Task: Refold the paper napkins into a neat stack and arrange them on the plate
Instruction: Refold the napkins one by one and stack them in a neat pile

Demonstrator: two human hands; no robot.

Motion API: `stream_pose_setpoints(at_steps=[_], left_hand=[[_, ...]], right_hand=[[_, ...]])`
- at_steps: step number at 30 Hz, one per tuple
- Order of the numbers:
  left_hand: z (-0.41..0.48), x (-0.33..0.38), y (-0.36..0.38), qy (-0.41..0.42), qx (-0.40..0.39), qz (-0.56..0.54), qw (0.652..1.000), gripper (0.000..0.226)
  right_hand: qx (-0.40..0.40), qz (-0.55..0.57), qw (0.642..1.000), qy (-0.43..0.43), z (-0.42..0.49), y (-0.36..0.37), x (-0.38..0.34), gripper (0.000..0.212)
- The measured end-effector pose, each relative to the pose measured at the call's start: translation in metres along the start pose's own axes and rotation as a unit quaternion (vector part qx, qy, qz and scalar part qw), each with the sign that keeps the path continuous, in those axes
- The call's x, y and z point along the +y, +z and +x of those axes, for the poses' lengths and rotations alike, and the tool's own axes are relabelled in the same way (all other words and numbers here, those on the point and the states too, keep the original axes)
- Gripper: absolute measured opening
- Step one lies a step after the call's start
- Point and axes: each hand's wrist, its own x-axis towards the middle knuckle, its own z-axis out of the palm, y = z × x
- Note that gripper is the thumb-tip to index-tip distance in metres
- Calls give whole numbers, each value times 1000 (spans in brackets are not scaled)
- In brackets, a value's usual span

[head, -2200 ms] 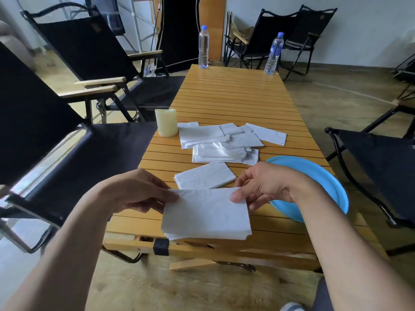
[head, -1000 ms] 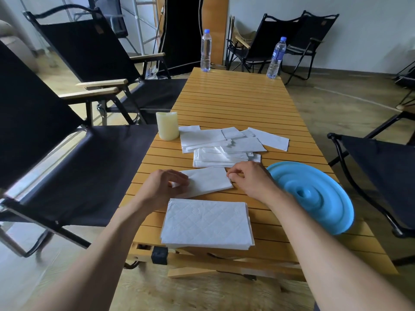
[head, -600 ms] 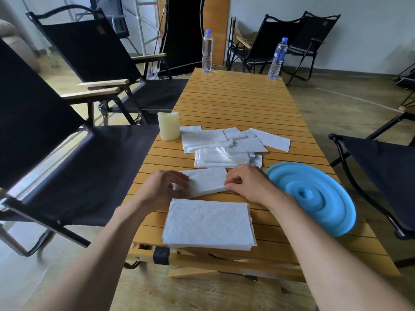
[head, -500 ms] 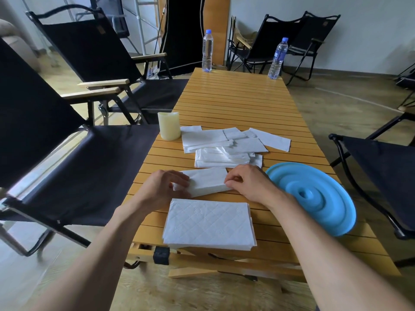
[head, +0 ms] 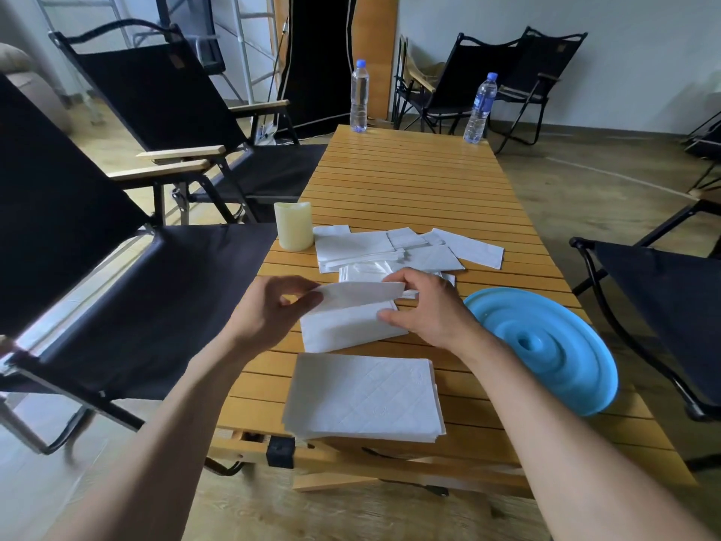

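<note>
Napkin (head: 351, 322) lies half open on the counter (head: 409, 181), between both hands.
It looks thin, soft and light, so it could tear or crumple. The left hand (head: 269, 310) has a grip that pinches the top flap at its left edge; the right hand (head: 429, 306) pinches the right edge. Corners seem best to hold. A stack (head: 363, 396) lies nearer, beside the plate (head: 546, 345).

Quick count: one slatted wooden table (head: 409, 181), one blue plate (head: 546, 345), one cream candle (head: 293, 226), two water bottles (head: 359, 96) (head: 479, 108), and at least five black folding chairs (head: 58, 212) (head: 156, 99) (head: 468, 80) (head: 546, 60) (head: 663, 298). Napkins: one neat stack (head: 363, 396), one half-folded napkin (head: 351, 322) pinched by the left hand (head: 269, 318) and right hand (head: 433, 310), plus a loose pile (head: 390, 251) I can't count properly.
</note>
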Motion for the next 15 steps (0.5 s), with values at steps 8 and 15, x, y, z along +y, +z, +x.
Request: stream_pose_setpoints(at_steps=[8, 15], left_hand=[[-7, 32, -39, -157, -23, -246, 956, 22], [-25, 34, -56, -278, -201, -133, 930, 46]], right_hand=[[-106, 253, 950, 150, -14, -40, -30, 5], [-265, 187, 921, 214, -46, -66, -42, 12]])
